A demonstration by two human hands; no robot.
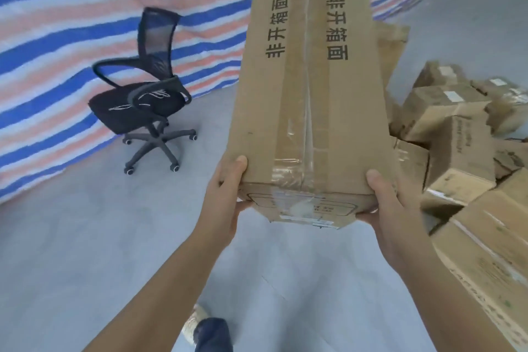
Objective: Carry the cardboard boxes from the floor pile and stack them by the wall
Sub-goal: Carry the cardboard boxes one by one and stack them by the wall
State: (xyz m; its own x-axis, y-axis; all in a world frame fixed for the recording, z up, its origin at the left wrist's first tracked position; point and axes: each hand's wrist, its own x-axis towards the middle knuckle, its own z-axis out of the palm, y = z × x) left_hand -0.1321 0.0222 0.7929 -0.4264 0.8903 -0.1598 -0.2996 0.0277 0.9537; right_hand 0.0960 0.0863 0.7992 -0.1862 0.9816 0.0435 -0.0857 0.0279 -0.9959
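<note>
Item in hand: one long, narrow brown cardboard box (311,80), taped along its centre seam and printed with black characters. I see it held off the floor, near end at my hands, far end running up and out of the top of the view.

Left hand (225,197): clamped on the near left corner, thumb on the top face, fingers curled under the end. Right hand (383,203): the same at the near right corner. I judge this two-corner hold keeps so long a box from swinging or twisting while carried.

Source: pile of brown cardboard boxes (457,151), labelled and taped, heaped unevenly on the floor to my right. The held box passes just beside it; whether it touches, I cannot tell.

Destination: wall hung with a blue, white and pink striped tarpaulin (71,46) to the left and ahead. No stack shows there yet, so I judge the task early.

Obstacle: black mesh-backed office chair on castors (143,94), standing near the wall, well apart from the box.

Ground: grey concrete floor (85,223). One dark shoe (213,334) is visible below.
</note>
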